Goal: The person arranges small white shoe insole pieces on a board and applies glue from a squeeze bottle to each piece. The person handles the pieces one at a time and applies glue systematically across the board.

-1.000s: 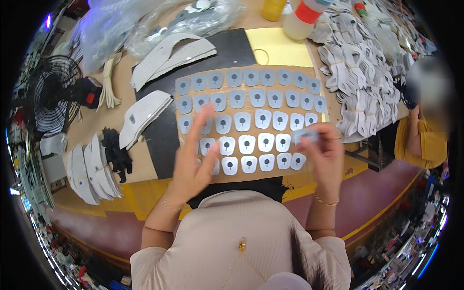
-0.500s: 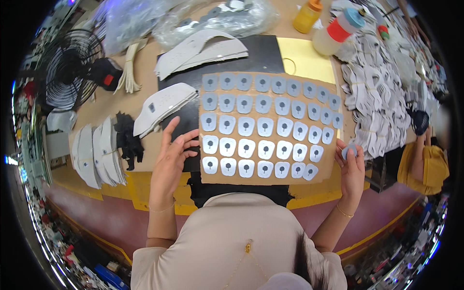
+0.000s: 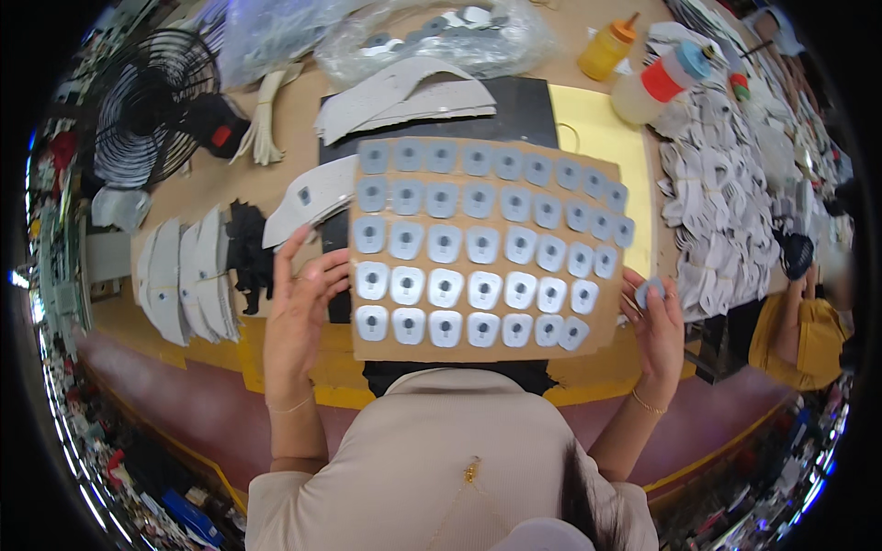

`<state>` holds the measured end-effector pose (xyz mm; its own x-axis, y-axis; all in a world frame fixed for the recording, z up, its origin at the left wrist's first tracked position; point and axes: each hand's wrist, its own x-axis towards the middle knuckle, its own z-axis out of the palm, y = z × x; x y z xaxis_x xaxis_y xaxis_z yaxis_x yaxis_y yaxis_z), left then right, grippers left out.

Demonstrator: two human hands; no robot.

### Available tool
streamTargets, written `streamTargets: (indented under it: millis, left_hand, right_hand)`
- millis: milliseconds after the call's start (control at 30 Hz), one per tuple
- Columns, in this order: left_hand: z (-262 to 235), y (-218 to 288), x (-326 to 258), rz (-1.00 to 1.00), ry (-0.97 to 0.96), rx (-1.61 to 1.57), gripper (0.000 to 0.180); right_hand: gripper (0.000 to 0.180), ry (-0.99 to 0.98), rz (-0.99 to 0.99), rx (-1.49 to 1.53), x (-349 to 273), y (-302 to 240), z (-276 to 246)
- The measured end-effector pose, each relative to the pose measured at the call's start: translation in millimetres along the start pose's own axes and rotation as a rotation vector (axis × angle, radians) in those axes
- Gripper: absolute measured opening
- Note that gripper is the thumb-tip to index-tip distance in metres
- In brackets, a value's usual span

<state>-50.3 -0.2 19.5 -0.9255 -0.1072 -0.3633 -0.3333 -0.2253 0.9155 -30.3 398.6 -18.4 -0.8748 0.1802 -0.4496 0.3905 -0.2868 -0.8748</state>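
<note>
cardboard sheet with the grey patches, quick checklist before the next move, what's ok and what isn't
1. Left hand at the cardboard sheet's left edge: ok.
2. Loose patch pinched in right hand: ok.
3. Patches evenly spaced: not ok; the bottom row's two rightmost crowd together.
4. Sheet clear of the stacked white pieces: cannot tell; it hides part of them.
5. Yellow bottle clear of sheet: ok.

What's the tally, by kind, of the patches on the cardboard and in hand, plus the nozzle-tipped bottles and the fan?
Silver-grey patches on the cardboard sheet: 40
Grey patch in the right hand: 1
Nozzle-tipped bottles: 2
Black fan: 1
Total: 44
</note>
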Motion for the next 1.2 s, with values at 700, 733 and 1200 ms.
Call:
streamTargets:
  millis: [700,733,1200]
  left_hand:
    - [-39,-20,27,-0.056,0.054,0.019,0.050]
    - [-38,-20,27,-0.054,0.056,0.025,0.050]
    - [-42,-12,25,-0.061,0.066,0.132,0.057]
  right_hand:
    - [0.034,0.032,-0.132,-0.369,55,-5,32]
    - [0.035,0.035,-0.134,-0.376,57,-4,32]
    - [0.050,0.279,-0.496,-0.750,53,-33,50]
